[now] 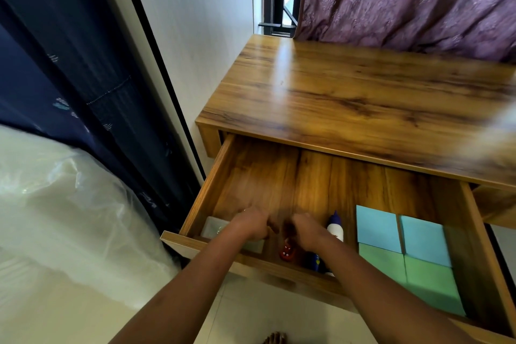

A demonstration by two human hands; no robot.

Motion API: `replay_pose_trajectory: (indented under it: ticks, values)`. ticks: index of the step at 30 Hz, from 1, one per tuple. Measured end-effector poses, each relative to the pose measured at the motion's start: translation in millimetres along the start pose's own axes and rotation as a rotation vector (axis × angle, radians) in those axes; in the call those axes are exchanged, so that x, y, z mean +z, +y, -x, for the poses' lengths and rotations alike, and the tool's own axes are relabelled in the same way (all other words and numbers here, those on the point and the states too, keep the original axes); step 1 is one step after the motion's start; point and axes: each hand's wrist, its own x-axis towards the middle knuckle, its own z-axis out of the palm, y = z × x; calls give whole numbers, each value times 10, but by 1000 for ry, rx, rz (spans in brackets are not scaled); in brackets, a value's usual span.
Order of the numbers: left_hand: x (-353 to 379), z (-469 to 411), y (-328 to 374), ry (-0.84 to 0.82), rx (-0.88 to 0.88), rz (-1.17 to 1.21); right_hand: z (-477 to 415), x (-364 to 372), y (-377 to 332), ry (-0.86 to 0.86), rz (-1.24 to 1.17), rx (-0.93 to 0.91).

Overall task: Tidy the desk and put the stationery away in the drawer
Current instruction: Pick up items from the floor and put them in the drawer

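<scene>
A: Fingers of the left hand (251, 225) and the right hand (308, 232) are curled, knuckles up. Motion blur; cannot tell whether either grips anything.

B: Where are they?

A: Both are inside the open drawer (279, 176), near its front edge, lower middle of the frame, close together. There is a dark blur between them.

B: Drawer contents?

A: A pale box (216, 227) lies under the left hand. A small red thing (287, 251) lies below the gap. A white glue bottle (335, 227) with a blue cap lies just right of the right hand. Further right are two blue pads (378, 227) with two green pads (430, 285) in front, touching in a block.

B: Surroundings?

A: The wooden desk top (363, 98) is above, a purple curtain (405, 0) upper right and dark blue cloth (69, 64) upper left.
</scene>
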Motion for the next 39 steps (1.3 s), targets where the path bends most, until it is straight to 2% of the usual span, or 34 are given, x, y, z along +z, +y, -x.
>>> replay_pose_trajectory:
  ticks: [9, 23, 28, 33, 39]
  values:
    - [294, -27, 73, 61, 13, -266, 29, -110, 33, 4, 70, -84]
    - [245, 106, 78, 115, 58, -318, 53, -51, 110, 103, 58, -37]
    - [183, 222, -6, 282, 22, -219, 184, -111, 87, 180, -8, 27]
    - [217, 474, -44, 469, -66, -51, 466, -178, 90, 273, -80, -2]
    - [457, 825, 122, 585, -139, -15, 1012, -152, 158, 393, -93, 4]
